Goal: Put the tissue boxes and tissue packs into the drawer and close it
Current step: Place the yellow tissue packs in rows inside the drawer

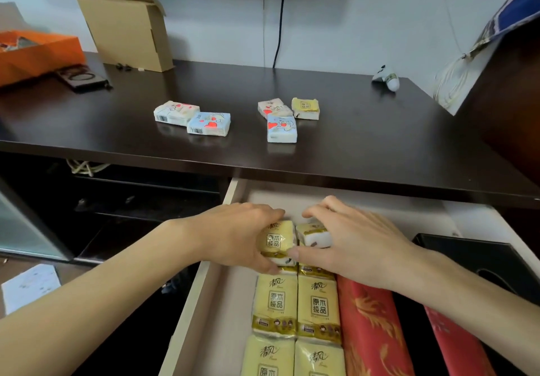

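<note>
The white drawer [233, 193] stands pulled open below the dark tabletop [365, 148]. Inside lie two rows of yellow tissue packs [318, 305], a red tissue box [371, 334] and a black tissue box [473, 259]. My left hand [233, 232] grips a yellow tissue pack [276, 240] at the far end of the rows. Beside it, my right hand [350, 238] holds another yellow pack [314, 237], tilted. On the tabletop remain two heart-printed packs [193, 117] at the left, two more [280, 123] to the right, and one yellow pack [305, 108].
A cardboard box [125, 25] and an orange box [35, 51] stand at the back left, with a dark phone-like object [83, 77] near them. A small white figure [387, 77] lies at the back right. A cable [279, 25] hangs down the wall.
</note>
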